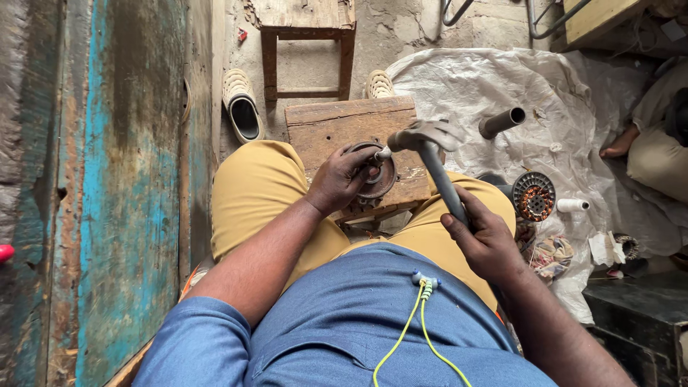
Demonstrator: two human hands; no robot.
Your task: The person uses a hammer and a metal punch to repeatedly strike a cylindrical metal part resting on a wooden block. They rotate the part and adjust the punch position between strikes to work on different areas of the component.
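Observation:
My right hand grips the grey handle of a claw hammer, whose head hangs just above a round metal motor cover. That cover rests on a worn wooden block between my knees. My left hand holds the cover's near edge and pinches a short metal pin or punch upright on it, right under the hammer face. My legs are in mustard trousers, my shirt is blue.
A peeling blue wooden door runs along the left. A wooden stool and two sandals lie ahead. On the white sack to the right lie a grey pipe, a copper-wound stator and a white tube. Another person's foot shows far right.

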